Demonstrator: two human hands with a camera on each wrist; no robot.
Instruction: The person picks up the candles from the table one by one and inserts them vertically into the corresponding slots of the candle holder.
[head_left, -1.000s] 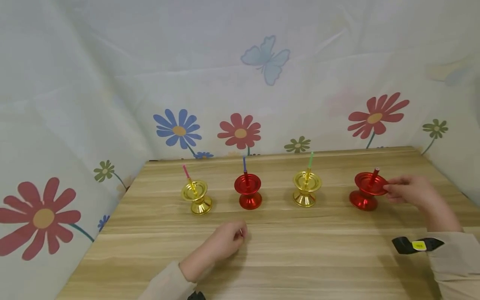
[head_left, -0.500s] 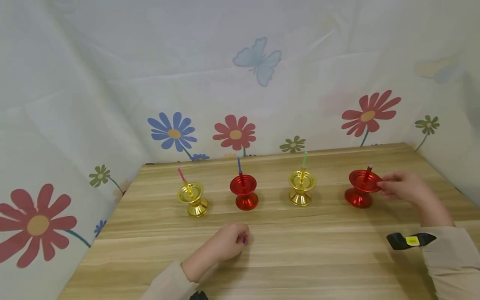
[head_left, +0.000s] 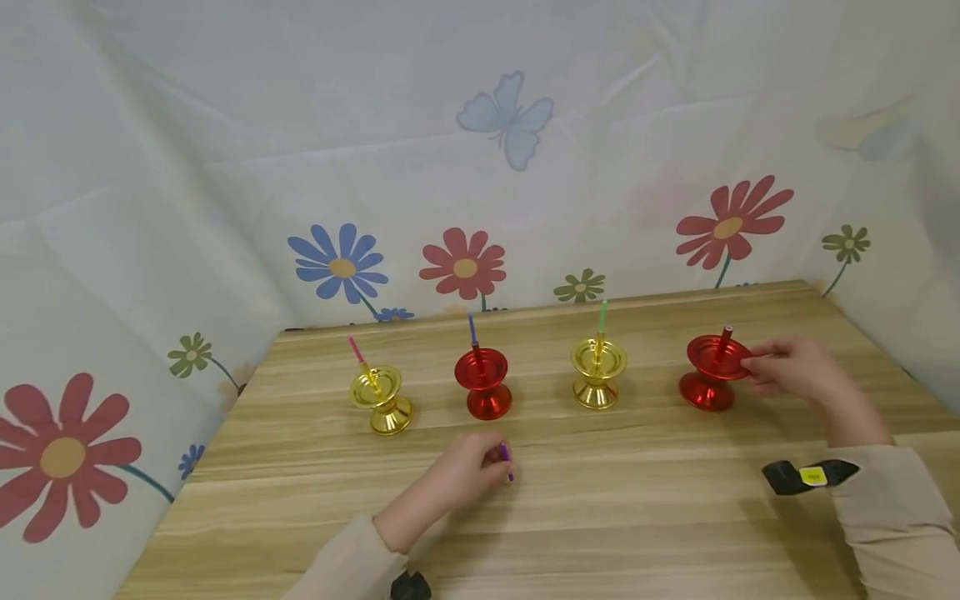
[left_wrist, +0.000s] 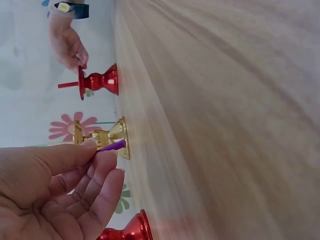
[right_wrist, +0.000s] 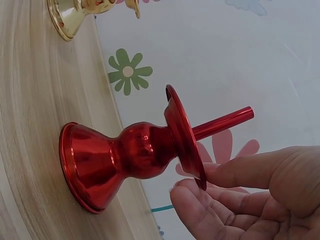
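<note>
My left hand pinches a thin purple candle between thumb and fingertips, low over the table in front of the holders. At the right end of the row, my right hand pinches the dish rim of a red candle holder between thumb and index finger. This holder's base stands on the table, and its bare red tube rises from the dish. To its left is a gold holder with a green candle, a red holder with a blue candle, and a gold holder with a pink candle.
The holders stand in a row across the wood-grain table, near its back. A pale cloth printed with flowers and a butterfly hangs behind and along the sides. The leftmost gold holder's dish and candle lean left.
My left hand has moved slightly right and turned, bringing the purple candle into view at its fingertips. My right hand keeps its pinch on the red holder's rim. The head view has shifted slightly.
</note>
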